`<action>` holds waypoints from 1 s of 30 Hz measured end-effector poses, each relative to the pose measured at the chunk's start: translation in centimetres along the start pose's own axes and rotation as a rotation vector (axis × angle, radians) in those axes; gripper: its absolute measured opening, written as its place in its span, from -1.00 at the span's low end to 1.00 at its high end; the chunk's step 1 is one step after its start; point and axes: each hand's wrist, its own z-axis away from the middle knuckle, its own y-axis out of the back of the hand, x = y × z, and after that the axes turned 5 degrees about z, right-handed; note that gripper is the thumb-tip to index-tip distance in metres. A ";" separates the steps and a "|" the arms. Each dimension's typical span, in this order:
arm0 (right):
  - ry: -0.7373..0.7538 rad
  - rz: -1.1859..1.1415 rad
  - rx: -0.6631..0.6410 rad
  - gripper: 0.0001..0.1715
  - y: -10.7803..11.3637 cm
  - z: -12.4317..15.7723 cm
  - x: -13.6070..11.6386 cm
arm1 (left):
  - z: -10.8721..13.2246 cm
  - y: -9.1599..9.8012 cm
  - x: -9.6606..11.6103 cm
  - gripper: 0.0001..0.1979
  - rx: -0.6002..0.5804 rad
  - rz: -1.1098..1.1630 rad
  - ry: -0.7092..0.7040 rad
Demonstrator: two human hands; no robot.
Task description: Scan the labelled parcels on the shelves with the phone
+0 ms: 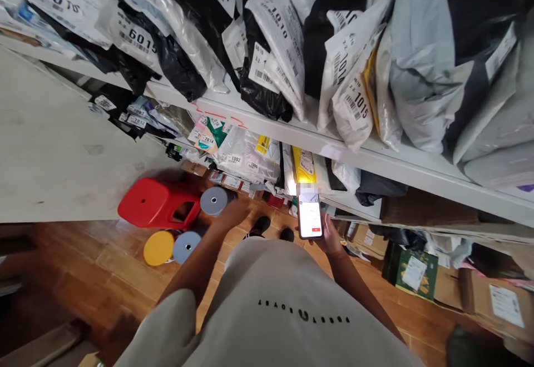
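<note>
Where the shelf (417, 180) crosses the view from ten o'clock to four, parcels crowd its levels, many on the upper one set on edge with printed numbers outward, presumably to keep them legible. The panel (75, 144) fills nine o'clock. The stool (154, 203), between eight and nine, lies tipped on the floor (104, 256), for no visible reason. A green box (415, 275) at four o'clock stands low among cartons, perhaps because bulkier goods suit the bottom. Parcel 1015 (354, 105), at two o'clock, leans with its neighbours, the packing apparently propping it. The yellow parcel (303, 164), just to three o'clock of centre, catches a glare, probably from a lamp on the phone's back. At eight o'clock a yellow disc (159, 248) and two grey discs (214, 201) are grouped beside the stool. The left hand (237, 212), at seven, is blurred; nothing shows in it, and its finger spread cannot be told. The right hand (329, 236), between four and five, is curled around the lower edge of the phone (310, 217), whose screen faces the wearer, apparently for reading.
</note>
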 end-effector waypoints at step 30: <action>0.097 0.018 0.113 0.03 -4.2 1.4 -0.5 | -12.9 -10.1 7.9 -0.60 -0.003 0.103 -0.161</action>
